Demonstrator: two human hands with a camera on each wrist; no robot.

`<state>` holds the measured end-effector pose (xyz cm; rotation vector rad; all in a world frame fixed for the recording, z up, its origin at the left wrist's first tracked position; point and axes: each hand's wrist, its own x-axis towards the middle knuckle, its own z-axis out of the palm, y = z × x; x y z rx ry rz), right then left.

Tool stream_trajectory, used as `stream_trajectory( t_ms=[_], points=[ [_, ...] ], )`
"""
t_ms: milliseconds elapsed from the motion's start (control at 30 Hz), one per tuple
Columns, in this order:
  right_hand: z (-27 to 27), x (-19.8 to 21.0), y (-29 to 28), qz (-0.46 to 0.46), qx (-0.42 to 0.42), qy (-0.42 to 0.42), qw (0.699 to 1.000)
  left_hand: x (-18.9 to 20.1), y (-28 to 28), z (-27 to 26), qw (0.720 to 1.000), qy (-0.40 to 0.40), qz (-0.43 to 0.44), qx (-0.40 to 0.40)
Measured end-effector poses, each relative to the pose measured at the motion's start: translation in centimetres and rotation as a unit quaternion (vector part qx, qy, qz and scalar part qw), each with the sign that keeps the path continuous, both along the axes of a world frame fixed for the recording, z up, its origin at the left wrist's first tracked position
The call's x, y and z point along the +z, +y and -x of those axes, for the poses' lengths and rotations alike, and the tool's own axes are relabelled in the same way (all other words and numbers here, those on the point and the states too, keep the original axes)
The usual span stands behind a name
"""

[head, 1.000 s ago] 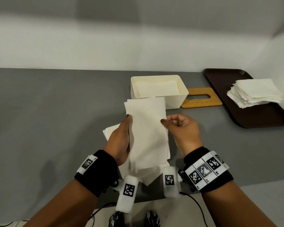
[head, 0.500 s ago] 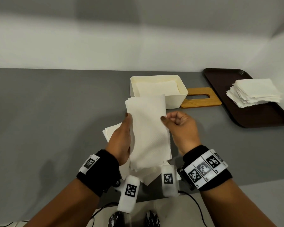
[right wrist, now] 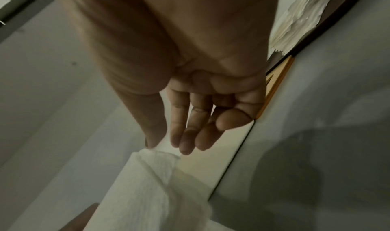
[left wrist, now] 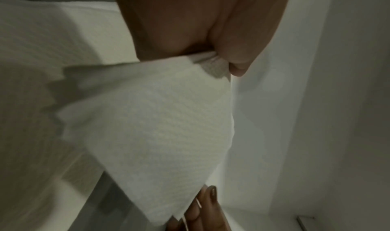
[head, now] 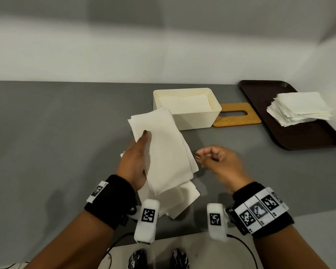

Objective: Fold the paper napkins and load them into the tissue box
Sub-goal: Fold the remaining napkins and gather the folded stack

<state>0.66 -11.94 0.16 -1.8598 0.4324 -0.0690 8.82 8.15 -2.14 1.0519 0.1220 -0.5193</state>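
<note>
**Left hand holds folded napkins; right hand off the paper**

Obs. 1: The left hand (head: 137,162) grips a bundle of folded napkins (head: 163,148) above the grey table (head: 56,142). Thumb lies on the upper face of the bundle; the fingers are underneath and hidden in the head view. In the left wrist view the thumb pinches the paper edge against the palm side of the hand (left wrist: 200,26), and the napkin (left wrist: 152,126) hangs down across the picture.

Obs. 2: The right hand (head: 215,162) is just beside the bundle's right edge, not touching it. Fingers loosely curled, nothing in them. The right wrist view confirms this: fingers (right wrist: 190,126) relaxed, tips just above a napkin corner (right wrist: 156,184), a gap visible between.

Obs. 3: More white napkins (head: 175,202) lie on the table under the held bundle, near the person's wrists.

Obs. 4: The tissue box (head: 198,117) stands open behind the bundle, cream-coloured, with white paper already inside. The bundle's far corner overlaps the box's front wall in the head view; whether they touch, cannot tell.

Obs. 5: The wooden lid (head: 237,117), slotted, lies flat on the table against the box's right side. Right of it, a dark brown tray (head: 308,136) carries a stack of unfolded napkins (head: 299,107).
</note>
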Motion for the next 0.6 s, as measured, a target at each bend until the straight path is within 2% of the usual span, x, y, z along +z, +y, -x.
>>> stream_trajectory(
  t_ms=[367,500,600],
  points=[
    [0.7,-1.1,2.3,-0.08,0.037,0.015,0.996,-0.6,0.1,-0.4,0.999,0.016,0.024,0.02],
    [0.8,-1.1,2.5,-0.041,0.047,0.032,0.998,-0.7,0.1,-0.3,1.0,-0.002,-0.003,0.03],
    [0.2,-0.8,2.3,0.02,0.007,0.02,1.0,-0.5,0.1,0.0,0.999,-0.011,-0.007,0.029]
  ],
)
